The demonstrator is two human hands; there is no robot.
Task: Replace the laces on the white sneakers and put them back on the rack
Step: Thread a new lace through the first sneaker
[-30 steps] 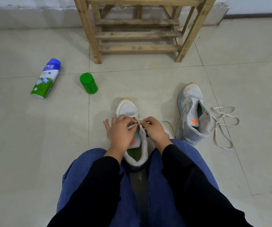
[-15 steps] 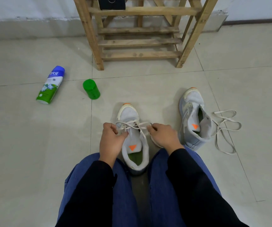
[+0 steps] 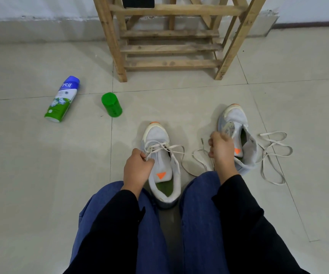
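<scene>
right hand [image 3: 222, 153] swung right, pinching lace [image 3: 158, 147]; left hand [image 3: 138, 169] pinches lace | bottle [image 3: 61, 99] reads "ycil"

Near sneaker [image 3: 158, 137]: white-grey upper, cream toe band, orange toe tip, orange triangle on tongue, green insole. Far sneaker [image 3: 233, 117]: same scheme, pale grey side stripes. Threaded lace [image 3: 160, 148] and loose lace [image 3: 274, 153]: off-white. Bottle [image 3: 61, 99]: blue top, white middle, green base. Cap [image 3: 111, 104]: solid green. Rack [image 3: 171, 48]: bare tan wood. Floor tiles [image 3: 41, 175]: pale grey-beige. Jeans [image 3: 199, 214] blue; sleeves [image 3: 110, 234] black.
</scene>
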